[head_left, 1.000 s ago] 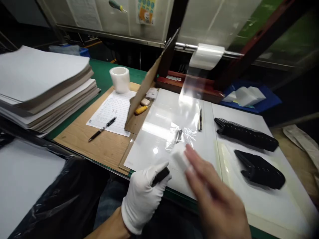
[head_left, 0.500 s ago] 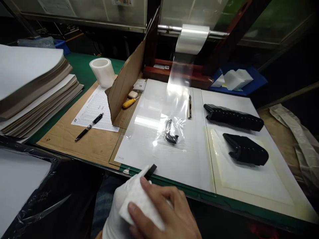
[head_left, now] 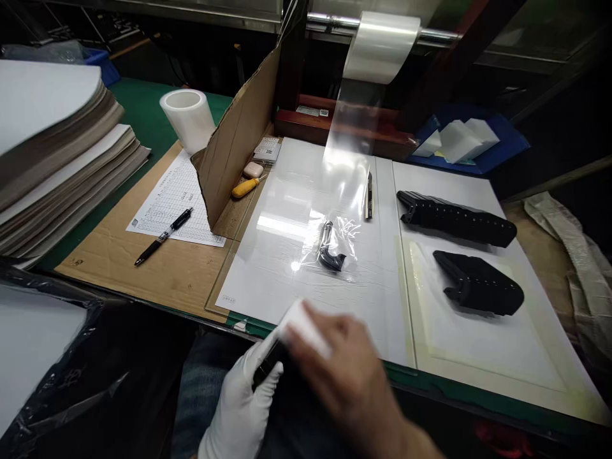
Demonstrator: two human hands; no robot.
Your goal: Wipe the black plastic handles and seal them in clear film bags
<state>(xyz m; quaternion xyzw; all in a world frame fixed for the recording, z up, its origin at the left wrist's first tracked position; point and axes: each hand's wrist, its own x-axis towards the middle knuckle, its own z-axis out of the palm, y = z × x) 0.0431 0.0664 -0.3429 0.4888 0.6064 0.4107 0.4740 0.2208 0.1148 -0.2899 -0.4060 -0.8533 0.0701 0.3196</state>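
Note:
In a white glove, my left hand [head_left: 241, 398] is closed around a small black part [head_left: 268, 364] at the table's front edge. My bare right hand [head_left: 347, 363], blurred by motion, grips a folded white wipe [head_left: 306, 328] against the upper end of that part. Much of the part is hidden by my fingers and the wipe. Beyond my hands, a curved black piece [head_left: 331, 252] lies inside clear plastic film [head_left: 354, 137] that comes down from a roll [head_left: 382, 48].
Two rows of black parts, one row [head_left: 456, 220] behind another [head_left: 480, 284], lie at right. A blue bin [head_left: 507, 156] holds white blocks. A cardboard divider [head_left: 239, 140] stands left of centre, near a yellow-handled tool [head_left: 245, 187], a pen [head_left: 164, 236] and stacked sheets [head_left: 62, 166].
My right hand has moved up and right with the wipe, uncovering more of my gloved left hand and the black part. The camera view has shifted slightly.

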